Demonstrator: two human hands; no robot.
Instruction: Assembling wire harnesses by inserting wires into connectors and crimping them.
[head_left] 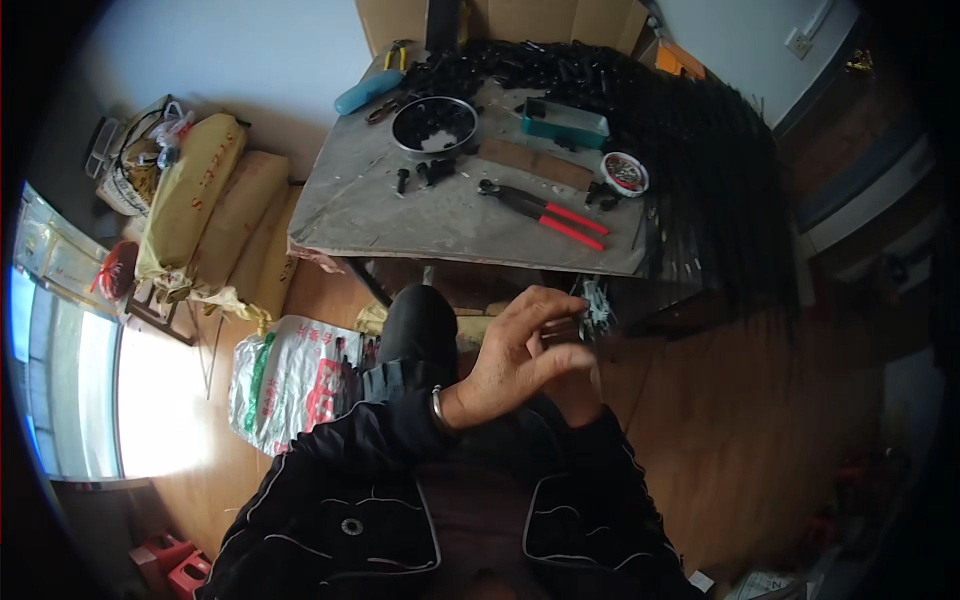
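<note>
My left hand [517,345] is raised over my lap, in front of the table's near edge. Its fingers and thumb are bent to the right with a gap between them, and nothing shows in that gap. My right hand [572,388] is behind and beside it, its fingers mostly covered by the left. Just past the fingertips is a small pale, whitish-grey cluster [597,306]; whether a hand touches it I cannot tell. On the table [350,205] lie cutting pliers with red handles [548,216], a brown flat bar [537,164] and several short black pieces [434,172].
A round metal bowl [434,126], a teal tray [565,124] and a small round tub [625,174] stand among heaped black parts [530,65]. Long thin black strands [715,190] hang off the table's right side. Stacked sacks [215,205] are at left; a printed bag [300,380] lies on the floor.
</note>
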